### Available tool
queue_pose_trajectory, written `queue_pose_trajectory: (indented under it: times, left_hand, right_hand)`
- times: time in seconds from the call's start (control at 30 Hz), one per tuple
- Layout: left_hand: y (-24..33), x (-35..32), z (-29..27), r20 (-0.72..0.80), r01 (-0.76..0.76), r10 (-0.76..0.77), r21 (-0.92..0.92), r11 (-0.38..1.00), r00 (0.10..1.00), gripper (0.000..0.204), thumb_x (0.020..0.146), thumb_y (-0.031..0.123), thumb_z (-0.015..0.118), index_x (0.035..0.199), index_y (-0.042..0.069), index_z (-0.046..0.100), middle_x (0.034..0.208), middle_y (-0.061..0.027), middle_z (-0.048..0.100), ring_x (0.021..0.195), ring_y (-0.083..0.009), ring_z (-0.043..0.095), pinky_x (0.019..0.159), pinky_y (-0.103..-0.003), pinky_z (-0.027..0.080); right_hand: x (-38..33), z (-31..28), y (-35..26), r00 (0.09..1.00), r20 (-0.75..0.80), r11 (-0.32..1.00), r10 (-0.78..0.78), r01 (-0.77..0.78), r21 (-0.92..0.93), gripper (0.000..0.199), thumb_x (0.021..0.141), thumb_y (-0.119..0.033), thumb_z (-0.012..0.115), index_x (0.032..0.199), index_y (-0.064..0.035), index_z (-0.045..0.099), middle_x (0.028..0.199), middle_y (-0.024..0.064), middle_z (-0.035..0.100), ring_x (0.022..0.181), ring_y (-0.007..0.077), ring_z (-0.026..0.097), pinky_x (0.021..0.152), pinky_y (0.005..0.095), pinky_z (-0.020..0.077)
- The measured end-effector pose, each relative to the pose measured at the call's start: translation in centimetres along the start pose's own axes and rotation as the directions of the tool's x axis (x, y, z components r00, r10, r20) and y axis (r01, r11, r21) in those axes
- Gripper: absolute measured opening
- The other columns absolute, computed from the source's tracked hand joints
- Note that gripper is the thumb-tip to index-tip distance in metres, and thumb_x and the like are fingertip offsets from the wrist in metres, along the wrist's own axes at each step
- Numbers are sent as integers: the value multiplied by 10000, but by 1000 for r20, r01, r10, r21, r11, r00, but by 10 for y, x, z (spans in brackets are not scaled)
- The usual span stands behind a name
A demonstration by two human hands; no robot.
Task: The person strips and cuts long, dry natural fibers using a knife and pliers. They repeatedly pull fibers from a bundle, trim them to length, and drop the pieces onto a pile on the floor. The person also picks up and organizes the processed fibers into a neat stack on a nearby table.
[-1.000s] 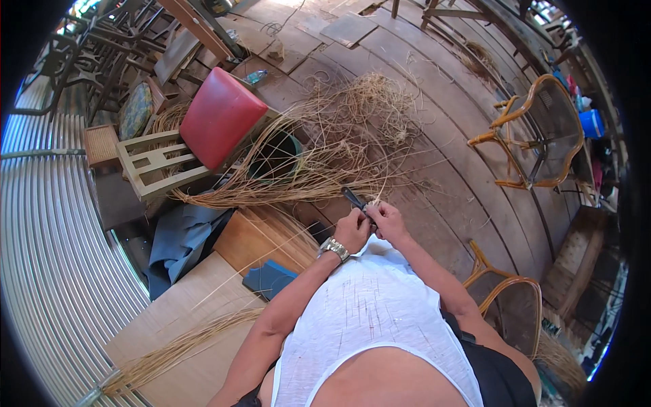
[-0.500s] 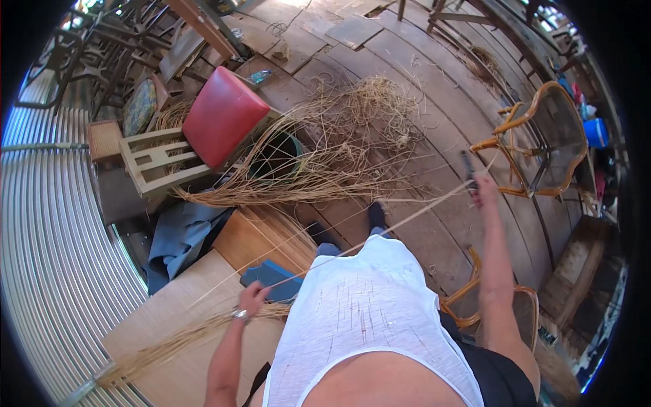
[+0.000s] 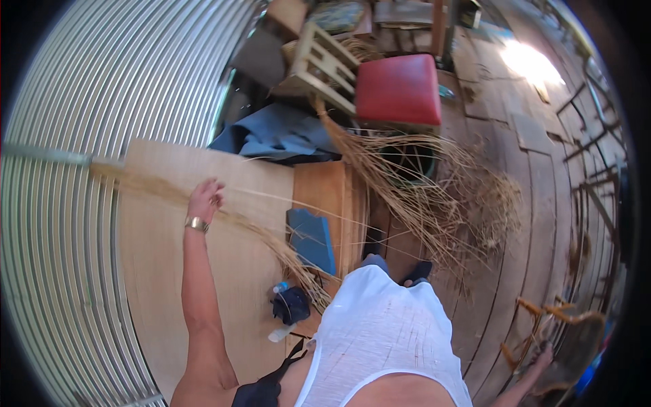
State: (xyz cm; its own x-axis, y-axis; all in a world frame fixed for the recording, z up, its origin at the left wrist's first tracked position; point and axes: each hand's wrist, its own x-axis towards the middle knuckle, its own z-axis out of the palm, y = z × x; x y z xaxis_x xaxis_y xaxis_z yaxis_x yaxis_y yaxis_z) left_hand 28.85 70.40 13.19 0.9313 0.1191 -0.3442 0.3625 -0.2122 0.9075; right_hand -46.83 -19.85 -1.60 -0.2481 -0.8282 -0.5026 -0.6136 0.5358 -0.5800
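Observation:
Over the pale plywood board (image 3: 157, 237), my left hand (image 3: 205, 198) is raised with its fingers curled. A thin rattan strip (image 3: 305, 205) runs from its fingertips toward my lap. Beneath that hand lies a long bundle of rattan strips (image 3: 268, 239), reaching from the corrugated metal wall to my side. Far off at the lower right, my right hand (image 3: 542, 354) is stretched out beside a rattan-framed chair (image 3: 575, 319). Motion blurs its fingers, so whatever it holds cannot be made out.
A red-seated chair (image 3: 399, 89) stands ahead, next to a dark green bucket (image 3: 415, 166) with loose rattan strips (image 3: 434, 217) spread over it. A blue flat piece (image 3: 312, 241) and a dark pouch (image 3: 291, 305) lie near my left side. Corrugated metal wall (image 3: 61, 271) bounds the left.
The view has swung to the left. My left hand has moved outward over the board, drawing along the strip. My right hand, earlier gripping a dark tool with a strip, is now low at the right.

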Motion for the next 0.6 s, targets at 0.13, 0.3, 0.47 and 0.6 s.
queue_pose_trajectory:
  times: [0.13,0.3,0.47,0.6]
  left_hand:
    - [8,-29,68,159,-404,537,834,376,829,189,906,142,532,1057,79,626,798,-168,668,685,-340,640,598,-435,506]
    - [-31,-60,212,537,-516,1,811,275,844,247,854,304,594,883,73,678,828,-191,669,794,-377,636,720,-435,510]
    - [-46,-119,327,814,-663,18,459,592,580,240,872,301,603,904,75,676,769,-144,676,721,-311,650,680,-401,508]
    - [-22,-122,346,856,-639,13,376,671,516,222,868,267,610,935,68,681,739,-125,677,677,-264,656,661,-374,512]
  right_hand:
    - [-180,218,-75,887,444,980,-125,179,-82,219,913,-315,582,1039,-144,636,707,42,567,447,121,480,354,257,358]
    - [-373,393,-119,610,711,937,-350,226,268,201,925,-299,614,1009,-117,601,688,-23,529,454,60,463,366,203,338]
    - [-464,449,-143,325,822,856,-468,397,331,183,951,-277,575,937,-95,582,672,-1,529,461,58,478,388,223,357]
    - [-453,466,-133,211,830,721,-516,630,288,195,952,-243,569,898,-56,571,656,18,520,537,76,441,479,253,374]
